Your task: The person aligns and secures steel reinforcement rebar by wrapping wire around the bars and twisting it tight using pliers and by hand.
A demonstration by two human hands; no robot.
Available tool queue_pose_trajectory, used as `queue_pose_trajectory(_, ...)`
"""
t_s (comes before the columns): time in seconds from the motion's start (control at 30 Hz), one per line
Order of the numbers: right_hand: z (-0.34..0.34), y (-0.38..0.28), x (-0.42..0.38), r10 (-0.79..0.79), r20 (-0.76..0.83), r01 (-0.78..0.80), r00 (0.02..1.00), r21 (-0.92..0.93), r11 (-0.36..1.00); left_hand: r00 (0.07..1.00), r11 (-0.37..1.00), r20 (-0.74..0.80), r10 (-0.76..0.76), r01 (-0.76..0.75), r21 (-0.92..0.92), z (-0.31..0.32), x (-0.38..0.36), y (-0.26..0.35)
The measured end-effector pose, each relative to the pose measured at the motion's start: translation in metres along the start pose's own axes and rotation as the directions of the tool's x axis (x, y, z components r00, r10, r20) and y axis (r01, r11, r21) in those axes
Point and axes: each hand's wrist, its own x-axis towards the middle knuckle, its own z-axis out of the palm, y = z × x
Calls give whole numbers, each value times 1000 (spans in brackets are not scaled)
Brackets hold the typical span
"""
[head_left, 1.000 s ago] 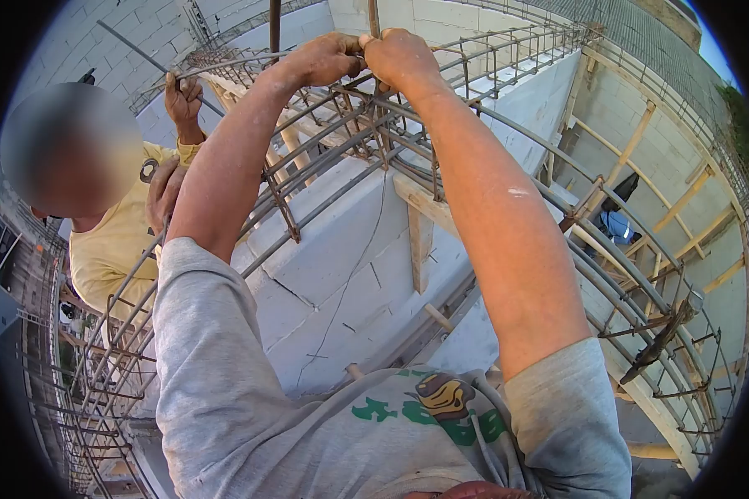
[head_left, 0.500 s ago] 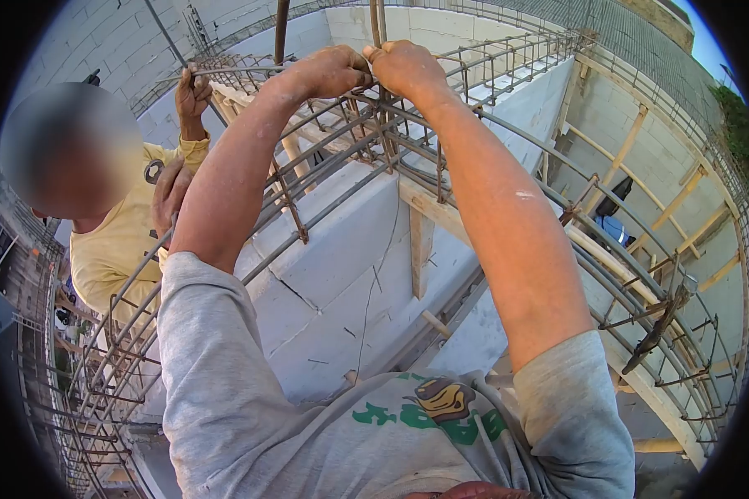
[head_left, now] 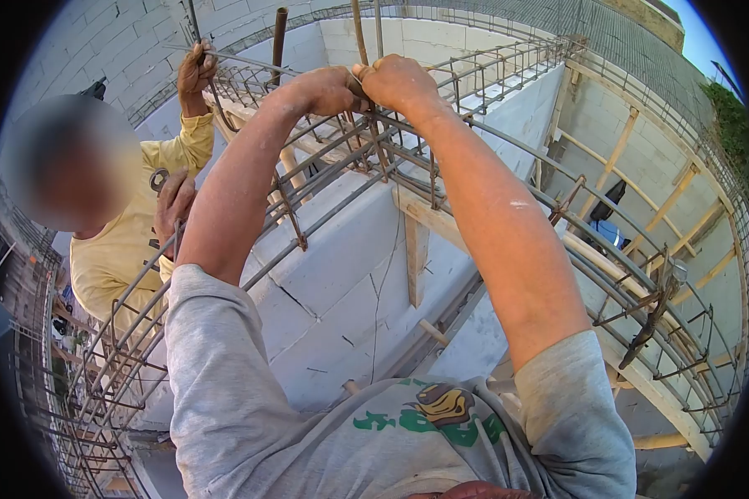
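Observation:
My left hand [head_left: 334,91] and my right hand [head_left: 398,82] meet at the top centre, above the crossing of the rebar cages [head_left: 373,150]. Both have curled fingers. Upright bars [head_left: 360,35] rise right behind them, and the right thumb and fingers press close to these bars. What lies between the fingertips of either hand is too small or hidden to name. Below the crossing stands a white block wall [head_left: 341,249] with a dark crack.
At the left, a co-worker in a yellow shirt [head_left: 116,258] holds a thin bar with a raised hand [head_left: 195,68]. Curved rebar [head_left: 641,308] with a dark tool [head_left: 653,320] hanging on it runs along the right. Wooden braces [head_left: 614,158] stand behind it.
The view has shifted slightly. My hands stay together at the bars, now a little lower and further left. The co-worker's raised hand has moved up, and the bar's hooked end now shows.

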Motion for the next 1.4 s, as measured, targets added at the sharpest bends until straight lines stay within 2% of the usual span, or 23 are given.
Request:
queue_pose_trajectory(0.03,1,0,-1,6,-10,-6,1000,-17,1000,1000,1000,5,-28,28,14,-1,0,0)
queue_pose_trajectory(0.13,3,-9,-36,-78,-329,84,941,6,996,997,994,1,-75,74,83,2,1,2)
queue_pose_trajectory(0.2,0,-6,-86,-232,-537,365,811,155,918,997,986,-59,-57,65,155,13,9,-10)
queue_pose_trajectory(0.27,17,8,-142,-236,-483,412,843,300,860,999,998,-38,24,-22,54,12,5,-11)
queue_pose_trajectory(0.33,57,26,-173,-238,-477,388,846,245,888,996,998,-49,68,-68,10,12,0,-8)
queue_pose_trajectory(0.43,106,41,-170,-160,-564,294,810,154,943,999,998,-55,0,4,59,11,-1,0)
queue_pose_trajectory(0.53,145,49,-147,83,-571,92,817,272,958,996,998,-81,46,-43,45,13,-1,-3)
queue_pose_trajectory(0.6,120,44,-150,238,-245,-50,940,590,806,996,1000,-87,26,-26,0,17,0,-8)
queue_pose_trajectory(0.63,111,42,-150,262,-56,-148,963,706,693,994,999,-109,18,-14,36,16,0,-9)
queue_pose_trajectory(0.7,114,46,-150,232,-69,-108,970,735,669,990,995,-144,-2,17,100,17,-8,7)
queue_pose_trajectory(0.73,117,47,-151,226,-73,-96,971,751,653,989,989,-100,-108,117,86,11,-14,20)
queue_pose_trajectory(0.83,107,39,-149,153,-166,23,974,748,663,908,948,-368,-199,273,163,26,-10,11)
queue_pose_trajectory(1.03,89,20,-144,136,15,-83,991,857,509,924,927,-315,-217,296,231,26,-28,50)
queue_pose_trajectory(1.13,97,17,-139,108,72,-111,992,900,421,897,914,-379,-227,331,235,39,-25,53)
queue_pose_trajectory(1.2,106,18,-141,62,18,-46,998,875,482,889,914,-374,-264,354,196,39,-25,58)
queue_pose_trajectory(1.33,123,18,-137,-36,-105,108,994,841,530,889,902,-393,-233,349,255,38,-25,67)
queue_pose_trajectory(1.4,98,16,-141,-39,71,-50,997,914,402,875,871,-452,-174,351,344,47,-22,72)
